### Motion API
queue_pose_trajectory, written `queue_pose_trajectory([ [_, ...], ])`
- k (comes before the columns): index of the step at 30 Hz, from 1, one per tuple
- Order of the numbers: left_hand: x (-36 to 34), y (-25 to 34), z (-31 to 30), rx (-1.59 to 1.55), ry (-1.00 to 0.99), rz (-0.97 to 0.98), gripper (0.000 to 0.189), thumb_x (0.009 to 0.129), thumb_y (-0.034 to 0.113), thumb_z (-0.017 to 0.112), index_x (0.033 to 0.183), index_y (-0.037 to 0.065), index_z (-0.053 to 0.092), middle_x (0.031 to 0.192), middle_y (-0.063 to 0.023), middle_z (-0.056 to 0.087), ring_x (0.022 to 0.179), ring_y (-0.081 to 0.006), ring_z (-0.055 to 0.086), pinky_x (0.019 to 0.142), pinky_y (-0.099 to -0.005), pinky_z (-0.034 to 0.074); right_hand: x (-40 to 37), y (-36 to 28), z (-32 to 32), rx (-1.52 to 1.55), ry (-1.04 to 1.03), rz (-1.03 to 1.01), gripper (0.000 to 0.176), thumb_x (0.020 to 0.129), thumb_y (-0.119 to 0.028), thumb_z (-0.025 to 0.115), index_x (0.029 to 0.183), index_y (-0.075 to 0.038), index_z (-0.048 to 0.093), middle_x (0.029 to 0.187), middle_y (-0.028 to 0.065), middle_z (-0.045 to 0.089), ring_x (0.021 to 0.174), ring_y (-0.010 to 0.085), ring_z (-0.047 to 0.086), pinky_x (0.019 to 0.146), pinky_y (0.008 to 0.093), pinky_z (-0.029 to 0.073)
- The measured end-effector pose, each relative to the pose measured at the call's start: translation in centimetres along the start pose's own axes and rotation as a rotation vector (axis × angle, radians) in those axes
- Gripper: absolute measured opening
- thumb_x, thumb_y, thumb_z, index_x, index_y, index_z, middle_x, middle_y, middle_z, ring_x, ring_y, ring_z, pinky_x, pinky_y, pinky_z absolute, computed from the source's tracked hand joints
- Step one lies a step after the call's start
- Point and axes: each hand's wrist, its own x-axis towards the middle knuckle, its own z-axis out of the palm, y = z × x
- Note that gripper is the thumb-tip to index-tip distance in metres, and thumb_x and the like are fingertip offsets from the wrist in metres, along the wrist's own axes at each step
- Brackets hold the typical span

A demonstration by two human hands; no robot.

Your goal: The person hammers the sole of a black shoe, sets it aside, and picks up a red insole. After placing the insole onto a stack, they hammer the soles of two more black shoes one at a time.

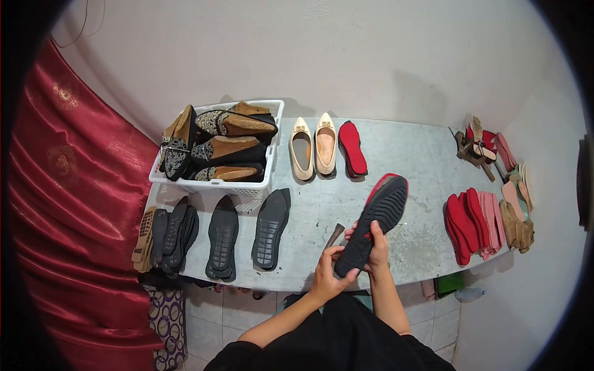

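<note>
Both hands hold a black ridged shoe sole, tilted above the front of the table, with a red layer showing along its upper edge. My left hand grips the narrow heel end, thumb on the ridged face. Farther up, my right hand is wrapped round the middle from the right side. Just behind the sole lies a dark tool handle, its other end hidden by the sole and hands. Black soles lie in stacks to the left.
A white basket holds shoes on wooden lasts. Cream flats and red insoles sit at the back. On the right stand red insoles, pink pieces and tools. A red curtain hangs left.
</note>
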Motion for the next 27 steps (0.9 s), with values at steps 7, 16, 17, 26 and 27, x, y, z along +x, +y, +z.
queue_pose_trajectory([
  [7, 1.4, -1.3, 0.2, -0.752, -0.16, -0.397, 0.047, 0.092, 0.029, 0.046, 0.127, 0.001, 0.032, 0.117, -0.0084, 0.045, 0.108, -0.0151, 0.043, 0.094, -0.0272, 0.033, -1.7, 0.6, -0.1, -0.485, -0.158, 0.022, 0.036, 0.076, -0.022, 0.067, 0.103, -0.001, 0.056, 0.095, 0.0037, 0.058, 0.084, 0.0126, 0.054, 0.077, 0.0257, 0.044],
  [16, -0.1, -3.7, 1.9, -0.389, -0.098, -0.288, 0.047, 0.096, 0.033, 0.033, 0.129, -0.001, 0.032, 0.122, -0.0091, 0.044, 0.109, -0.0149, 0.043, 0.094, -0.0275, 0.034, -1.9, 0.4, 1.1, -0.141, -0.029, 0.111, 0.061, 0.089, -0.052, 0.037, 0.113, 0.003, 0.048, 0.101, 0.0141, 0.06, 0.092, 0.0227, 0.059, 0.084, 0.0334, 0.047],
  [17, -0.4, -4.0, 2.0, -0.389, -0.095, -0.288, 0.047, 0.096, 0.033, 0.033, 0.129, -0.001, 0.032, 0.122, -0.0091, 0.044, 0.109, -0.0149, 0.043, 0.094, -0.0275, 0.034, -1.8, 0.4, 1.1, -0.143, -0.032, 0.114, 0.061, 0.089, -0.052, 0.037, 0.113, 0.003, 0.048, 0.101, 0.0141, 0.06, 0.092, 0.0227, 0.059, 0.084, 0.0334, 0.047],
  [26, -0.3, -4.0, 0.1, -0.211, -0.126, -0.415, 0.041, 0.095, 0.033, 0.04, 0.108, -0.003, 0.053, 0.092, -0.0058, 0.058, 0.084, -0.0115, 0.051, 0.074, -0.0259, 0.042, -0.9, 2.6, 0.7, -0.177, 0.054, 0.161, 0.056, 0.088, -0.048, 0.045, 0.114, 0.0, 0.048, 0.1, 0.0101, 0.059, 0.085, 0.0178, 0.059, 0.076, 0.0295, 0.048],
  [27, -0.2, -3.8, 0.1, -0.197, -0.027, -0.372, 0.04, 0.093, 0.035, 0.043, 0.097, -0.003, 0.055, 0.079, -0.0086, 0.057, 0.074, -0.0144, 0.052, 0.067, -0.0293, 0.043, -0.6, 3.2, 0.4, -0.229, 0.054, 0.144, 0.056, 0.088, -0.05, 0.044, 0.113, 0.0, 0.049, 0.099, 0.0105, 0.06, 0.084, 0.0188, 0.06, 0.076, 0.0303, 0.049],
])
